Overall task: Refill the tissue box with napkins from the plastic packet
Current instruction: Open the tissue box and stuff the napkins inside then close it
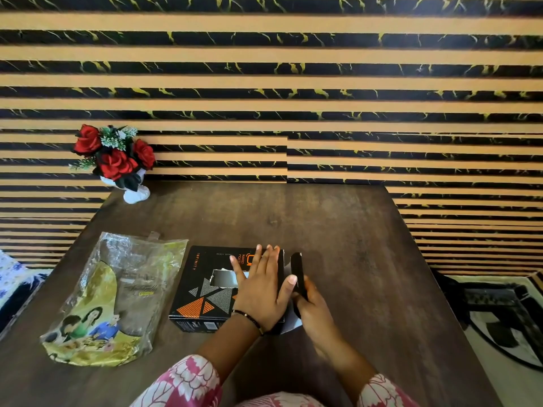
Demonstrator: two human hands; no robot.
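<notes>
Plastic packet (108, 301) lies flat nr table's (367, 245) left edge, looks slack. Vase of red roses (117, 160) stands at far-left corner. Black tissue box (205, 292) sits mid-table, just right of packet. Left hand (260, 289) flat on box top, fingers straight. Right hand (311, 309) grips box's end flap (297, 274), which stands open at right end.
</notes>
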